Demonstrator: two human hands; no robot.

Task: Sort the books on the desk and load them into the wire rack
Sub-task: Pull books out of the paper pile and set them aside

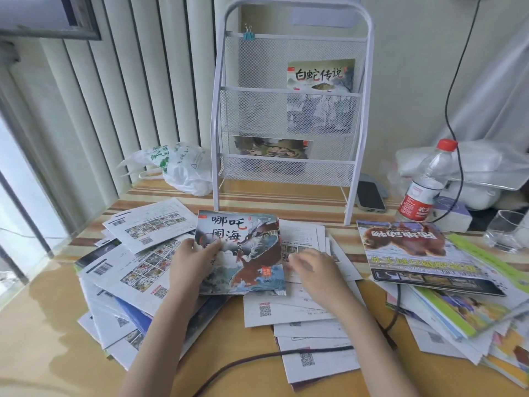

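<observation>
Desk (286, 196); wire rack (289, 110) with two books (320, 74)

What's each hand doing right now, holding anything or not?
Left hand: grips the dragon-cover book by its left edge.
Right hand: blurred, fingers loosely extended over the papers, holding nothing visible.

A thin picture book with a dragon cover (243, 253) lay face up at the desk's middle, tilted slightly, atop scattered white-backed booklets (137, 265) fanned face down to its left and below it. To the right sat a messy stack topped by a large animal book (415, 253), its cover upside down. The white wire rack (289, 110) stood upright behind, with one book in its middle tier (320, 75) at right and another in the bottom tier (272, 147).
</observation>
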